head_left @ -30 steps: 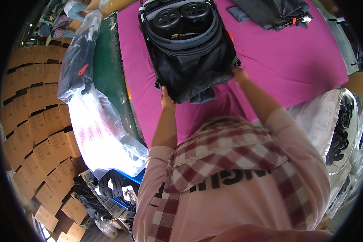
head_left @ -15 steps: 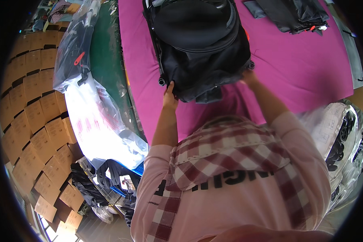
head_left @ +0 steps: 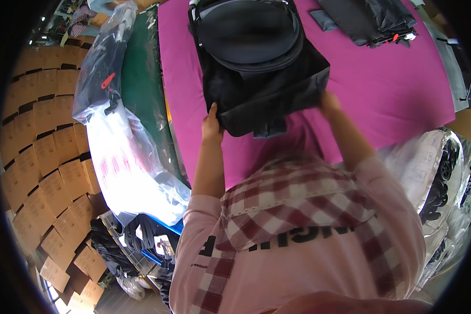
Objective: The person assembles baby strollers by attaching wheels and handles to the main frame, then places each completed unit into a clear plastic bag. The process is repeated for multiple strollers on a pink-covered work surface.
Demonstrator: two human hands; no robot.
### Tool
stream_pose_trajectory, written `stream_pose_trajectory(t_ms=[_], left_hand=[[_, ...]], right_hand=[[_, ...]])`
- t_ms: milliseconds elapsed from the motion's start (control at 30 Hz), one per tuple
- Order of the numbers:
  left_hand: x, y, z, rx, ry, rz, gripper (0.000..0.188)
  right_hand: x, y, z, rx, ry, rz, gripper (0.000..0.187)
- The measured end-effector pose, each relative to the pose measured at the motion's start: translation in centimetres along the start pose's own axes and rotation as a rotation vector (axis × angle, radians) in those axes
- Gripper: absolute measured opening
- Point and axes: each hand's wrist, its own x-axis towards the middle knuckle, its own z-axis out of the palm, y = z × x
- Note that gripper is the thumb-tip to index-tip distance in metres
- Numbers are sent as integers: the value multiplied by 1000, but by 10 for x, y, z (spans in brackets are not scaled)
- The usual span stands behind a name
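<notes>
A black stroller with a rounded padded part and a dark fabric cover lies on the pink cloth in front of me. My left hand grips the cover's near left corner, thumb on top and fingers out of sight beneath. At the near right corner, my right hand is closed round the fabric's edge, slightly blurred. The cover is drawn over both near corners, hiding the frame ends there. A short dark flap hangs from the middle of its near edge.
The pink cloth covers the table. Folded black fabric pieces lie at the far right. To the left are a green surface, a clear plastic bag and stacked cardboard boxes. Plastic-wrapped goods stand at the right.
The fabric cover now lies over both near corners of the frame, where round black ends showed before. My left hand has shifted slightly left and down, my right hand slightly right and down.
</notes>
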Motion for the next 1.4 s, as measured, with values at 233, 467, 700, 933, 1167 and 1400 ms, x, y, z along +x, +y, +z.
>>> stream_pose_trajectory(t_ms=[233,467,700,933,1167,1400], left_hand=[[-23,4,-41,777,-48,718,49],[-3,-1,-12,1467,48,1344,59],[9,18,-10,1525,-102,1375,50],[9,78,29,1521,-134,943,40],[21,13,-17,999,125,1124,64],[-2,-60,-173,1222,677,572,83]], right_hand=[[-38,-38,-76,-97,453,-432,55],[-13,-47,-50,-526,115,-389,59],[-4,-38,-51,-563,385,-781,46],[30,-93,-98,-418,36,-571,37],[17,-54,-56,-45,216,-522,56],[-39,118,51,-306,61,-405,40]])
